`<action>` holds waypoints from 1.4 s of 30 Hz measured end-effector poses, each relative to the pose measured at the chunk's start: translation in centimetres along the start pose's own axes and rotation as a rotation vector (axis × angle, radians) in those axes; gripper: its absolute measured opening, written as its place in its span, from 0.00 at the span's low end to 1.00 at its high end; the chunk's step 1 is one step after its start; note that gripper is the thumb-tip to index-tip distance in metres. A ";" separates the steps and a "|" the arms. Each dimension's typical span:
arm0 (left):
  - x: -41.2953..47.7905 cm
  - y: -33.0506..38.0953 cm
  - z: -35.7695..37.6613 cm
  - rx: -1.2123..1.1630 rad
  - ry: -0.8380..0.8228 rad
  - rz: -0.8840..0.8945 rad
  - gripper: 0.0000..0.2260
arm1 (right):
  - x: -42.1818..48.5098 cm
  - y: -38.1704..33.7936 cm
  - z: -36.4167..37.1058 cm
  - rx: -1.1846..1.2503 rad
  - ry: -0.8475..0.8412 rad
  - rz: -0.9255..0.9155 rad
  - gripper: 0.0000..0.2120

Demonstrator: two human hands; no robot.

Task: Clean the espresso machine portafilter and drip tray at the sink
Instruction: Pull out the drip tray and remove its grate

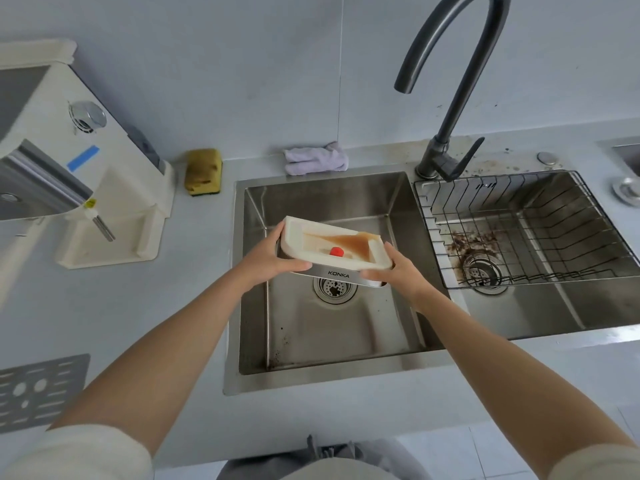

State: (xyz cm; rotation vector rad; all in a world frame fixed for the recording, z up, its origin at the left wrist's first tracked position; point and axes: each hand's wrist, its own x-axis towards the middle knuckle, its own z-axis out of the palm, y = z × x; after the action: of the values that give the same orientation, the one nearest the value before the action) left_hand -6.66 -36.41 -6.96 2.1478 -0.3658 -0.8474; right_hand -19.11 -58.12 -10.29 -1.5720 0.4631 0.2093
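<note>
pos: I hold the drip tray (332, 245) just above the drain (335, 288) | grip: left hand (266, 261) curled round one end, right hand (398, 275) round the other | axis: runs hand to hand, brown liquid pooled at the right end | next: probably tip toward the drain

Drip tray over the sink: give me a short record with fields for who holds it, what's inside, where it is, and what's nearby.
held by: left hand grips the left end, right hand grips the right end
tray: drip tray, tilted, above the left basin, over the drain
contents: brown liquid pooled toward the right end; red float
faucet: no water seen running
right basin: wire basket, brown stains beneath
counter: sponge, cloth, espresso machine, metal grate
</note>
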 end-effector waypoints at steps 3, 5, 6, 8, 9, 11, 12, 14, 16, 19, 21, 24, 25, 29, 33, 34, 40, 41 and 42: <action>0.1 0.4 -0.2 -0.012 0.010 -0.013 0.41 | 0.5 0.5 0.4 0.024 -0.020 0.028 0.29; 0.2 0.6 -0.3 -0.017 0.014 -0.005 0.39 | 0.8 0.9 0.7 0.031 -0.010 0.053 0.33; 0.3 0.6 -0.4 -0.019 0.016 0.003 0.38 | 1.0 1.1 0.8 0.041 -0.009 0.063 0.34; 0.5 0.8 -0.5 -0.033 0.026 0.006 0.36 | 1.4 1.5 1.1 0.057 -0.008 0.088 0.35; 0.6 0.9 -0.6 -0.038 0.031 0.003 0.35 | 1.5 1.7 1.2 0.065 -0.003 0.105 0.34; 0.8 0.9 -0.9 -0.045 0.031 -0.010 0.33 | 1.8 2.1 1.4 0.078 0.005 0.139 0.32; 1.0 0.9 -1.0 -0.044 0.032 -0.017 0.34 | 1.9 2.3 1.5 0.083 0.006 0.155 0.31; 1.3 0.9 -1.2 -0.034 0.037 -0.034 0.35 | 2.2 2.7 1.8 0.079 -0.005 0.191 0.27; 1.6 1.1 -1.3 -0.028 0.040 -0.054 0.38 | 2.2 2.8 2.1 0.070 -0.026 0.228 0.24; 2.0 1.6 -1.4 -0.015 0.073 -0.068 0.36 | 2.3 3.1 2.5 0.090 -0.052 0.294 0.25; 2.3 1.9 -1.4 -0.003 0.087 -0.088 0.37 | 2.3 3.2 2.8 0.097 -0.069 0.346 0.21; 2.7 2.1 -1.2 0.029 0.087 -0.130 0.35 | 2.4 3.5 3.1 0.111 -0.109 0.421 0.15; 2.9 2.2 -1.2 0.031 0.088 -0.142 0.33 | 2.4 3.5 3.2 0.117 -0.117 0.439 0.16; 3.2 2.6 -0.9 0.059 0.107 -0.192 0.28 | 2.2 3.6 3.8 0.113 -0.162 0.499 0.22; 3.5 2.6 -0.9 0.094 0.145 -0.269 0.34 | 2.1 3.3 4.3 0.108 -0.207 0.547 0.25; 3.5 2.7 -1.0 0.098 0.145 -0.290 0.37 | 2.1 3.3 4.3 0.099 -0.206 0.556 0.26; 4.0 2.3 -0.9 0.108 0.146 -0.352 0.40 | 2.4 2.8 4.2 0.042 -0.200 0.597 0.38; 4.1 2.3 -0.9 0.109 0.149 -0.354 0.40 | 2.4 2.8 4.2 0.034 -0.195 0.601 0.38; 4.2 2.3 -0.9 0.113 0.153 -0.354 0.39 | 2.5 2.8 4.2 0.026 -0.190 0.604 0.39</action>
State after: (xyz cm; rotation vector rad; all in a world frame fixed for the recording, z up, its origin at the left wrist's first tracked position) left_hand -2.97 -39.56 -6.67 2.4063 0.0487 -0.8637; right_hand -17.41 -54.40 -14.17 -1.3351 0.7779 0.8027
